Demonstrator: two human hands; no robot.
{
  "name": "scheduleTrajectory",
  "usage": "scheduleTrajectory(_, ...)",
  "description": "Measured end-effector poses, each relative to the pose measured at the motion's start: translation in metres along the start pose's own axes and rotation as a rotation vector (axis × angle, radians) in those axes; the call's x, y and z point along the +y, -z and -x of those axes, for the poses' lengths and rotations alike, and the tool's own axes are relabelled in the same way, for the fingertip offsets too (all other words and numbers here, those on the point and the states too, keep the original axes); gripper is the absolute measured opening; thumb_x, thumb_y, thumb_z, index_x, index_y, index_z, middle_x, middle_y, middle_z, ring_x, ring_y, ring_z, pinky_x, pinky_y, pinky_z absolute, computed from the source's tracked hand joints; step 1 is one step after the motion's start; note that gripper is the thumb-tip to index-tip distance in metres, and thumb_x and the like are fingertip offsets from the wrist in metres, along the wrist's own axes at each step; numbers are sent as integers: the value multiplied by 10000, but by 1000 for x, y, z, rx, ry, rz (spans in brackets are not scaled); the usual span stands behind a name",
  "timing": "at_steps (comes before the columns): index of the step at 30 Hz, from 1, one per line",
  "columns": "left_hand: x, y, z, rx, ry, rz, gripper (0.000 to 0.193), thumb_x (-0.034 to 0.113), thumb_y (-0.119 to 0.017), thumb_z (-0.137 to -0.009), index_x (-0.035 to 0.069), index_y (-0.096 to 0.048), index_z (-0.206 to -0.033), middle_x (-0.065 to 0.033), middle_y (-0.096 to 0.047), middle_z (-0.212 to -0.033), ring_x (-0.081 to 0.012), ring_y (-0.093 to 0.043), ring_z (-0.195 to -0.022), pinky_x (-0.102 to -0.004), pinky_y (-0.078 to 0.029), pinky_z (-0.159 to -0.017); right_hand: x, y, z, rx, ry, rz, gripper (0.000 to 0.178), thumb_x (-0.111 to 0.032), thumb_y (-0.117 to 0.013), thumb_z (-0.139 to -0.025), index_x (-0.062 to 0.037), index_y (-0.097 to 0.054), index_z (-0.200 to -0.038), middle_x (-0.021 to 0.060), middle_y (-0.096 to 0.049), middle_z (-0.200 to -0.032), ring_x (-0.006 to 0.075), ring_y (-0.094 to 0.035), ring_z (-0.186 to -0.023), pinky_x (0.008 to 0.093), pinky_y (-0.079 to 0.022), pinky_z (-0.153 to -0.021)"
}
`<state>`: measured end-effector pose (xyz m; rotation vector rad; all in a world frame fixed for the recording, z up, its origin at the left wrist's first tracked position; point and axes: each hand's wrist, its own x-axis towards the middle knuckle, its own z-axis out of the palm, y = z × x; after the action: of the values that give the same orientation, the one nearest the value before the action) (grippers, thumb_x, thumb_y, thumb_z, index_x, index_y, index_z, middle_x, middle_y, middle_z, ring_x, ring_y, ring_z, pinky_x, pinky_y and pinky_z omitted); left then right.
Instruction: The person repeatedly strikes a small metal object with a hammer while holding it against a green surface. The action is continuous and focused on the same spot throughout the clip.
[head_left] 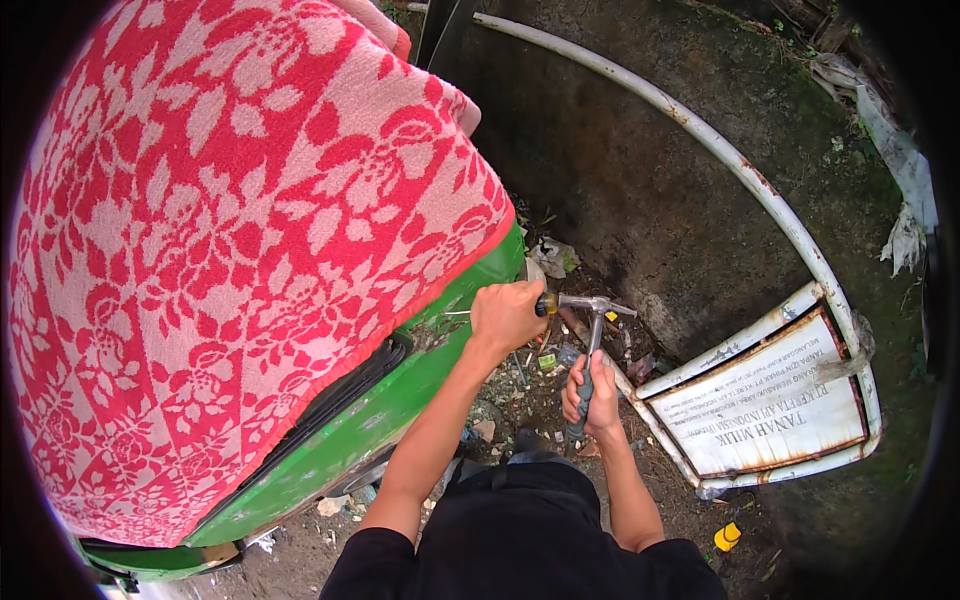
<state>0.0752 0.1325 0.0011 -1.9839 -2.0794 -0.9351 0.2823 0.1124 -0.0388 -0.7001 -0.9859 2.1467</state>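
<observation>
My left hand (507, 316) is closed around a screwdriver (546, 304) with a yellow and black handle. Its thin metal shaft sticks out to the left, toward the dented green body panel (445, 345) of a vehicle; whether the tip touches the panel I cannot tell. In my right hand (600, 395) is a hammer (597, 330) with a grey grip, held upright with the fingers wrapped round it. The hammer's metal head is at the butt of the screwdriver, touching it or very close.
A red and pink flowered blanket (250, 230) covers the vehicle's top. To the right, a bent white pipe frame (690, 115) carries a rusty-edged sign (760, 410). Litter (555, 255) is strewn over the ground, and a yellow object (727, 537) lies at lower right.
</observation>
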Motion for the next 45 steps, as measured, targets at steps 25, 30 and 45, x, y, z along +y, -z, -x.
scheduleTrajectory(25,1,3,-1,-28,57,-14,205,181,-727,-657,87,-601,-789,-103,-665,-730,-332,-670,-663,-458,-521,-573,-17,-4,-6,87,230,-338,524,-577,-297,-1043,-121,-380,-799,19,-355,-500,125,-335,-326,260,-290,-301)
scheduleTrajectory(30,1,0,-4,-29,71,-14,197,180,-724,-660,85,-598,-779,-106,-663,-726,-333,-673,-672,-458,-519,-574,-16,3,-6,27,41,-1,522,-571,-303,-1044,-111,-380,-809,26,-372,-514,127,-349,-331,277,-313,-306)
scheduleTrajectory(45,3,-5,-4,2,90,-11,206,170,-736,-650,83,-593,-768,-103,-667,-733,-325,-674,-672,-453,-519,-568,-17,4,-8,-91,-64,-66,515,-552,-320,-1047,-103,-389,-806,24,-359,-507,132,-370,-328,272,-307,-299)
